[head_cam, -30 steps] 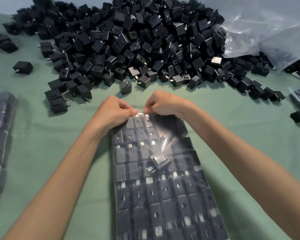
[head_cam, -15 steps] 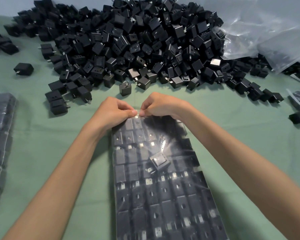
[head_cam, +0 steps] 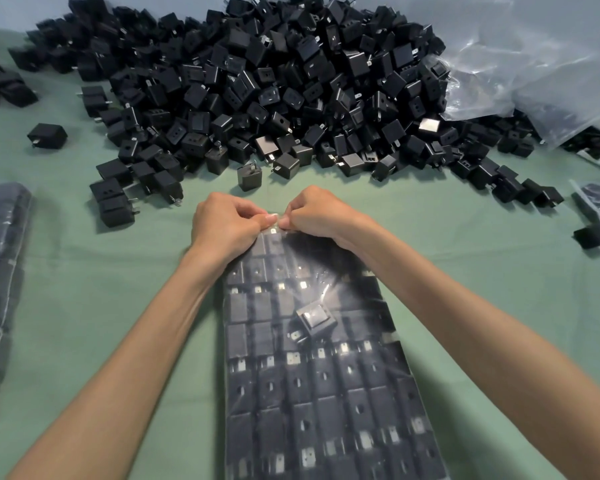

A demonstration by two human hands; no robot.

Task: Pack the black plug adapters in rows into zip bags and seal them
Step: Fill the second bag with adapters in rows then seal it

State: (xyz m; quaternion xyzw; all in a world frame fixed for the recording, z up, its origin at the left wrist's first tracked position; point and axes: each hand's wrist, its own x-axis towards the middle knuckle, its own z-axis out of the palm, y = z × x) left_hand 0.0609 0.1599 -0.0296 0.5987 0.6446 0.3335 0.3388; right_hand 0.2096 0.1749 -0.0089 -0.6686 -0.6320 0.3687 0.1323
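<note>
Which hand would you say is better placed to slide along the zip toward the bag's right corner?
Right, probably. The right hand pinches the top edge of the zip bag on that side, close beside the left hand; the left would have to cross over it.

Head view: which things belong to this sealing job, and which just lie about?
In use: clear zip bag of rowed black plug adapters; left hand, right hand, pinching its top edge.
Lying about: heap of loose black plug adapters; packed bags, left; crumpled clear plastic, right.
</note>
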